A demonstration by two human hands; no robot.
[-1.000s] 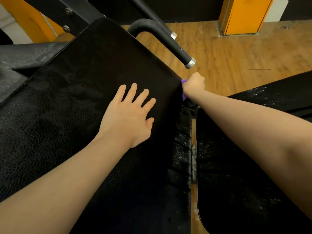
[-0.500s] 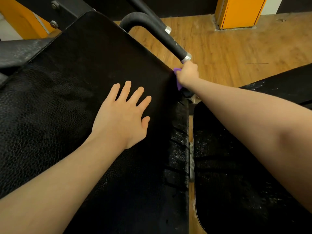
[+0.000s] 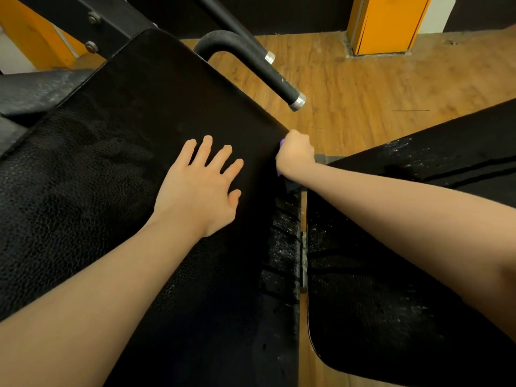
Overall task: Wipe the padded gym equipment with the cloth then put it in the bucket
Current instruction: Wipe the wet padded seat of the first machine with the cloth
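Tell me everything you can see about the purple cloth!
Only a small sliver of the purple cloth shows; the rest is bunched inside the right hand, which grips it in a fist. It looks soft and thin. It is pressed against the right side edge of the big black pad, near the pad's far corner. Its full shape and size stay hidden, and no bucket is in view.

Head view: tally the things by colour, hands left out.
Black: 4, large pad, right pad, far-left pad, handle bar
Purple: 1, cloth
Orange: 2, column, left panel
Total: 7
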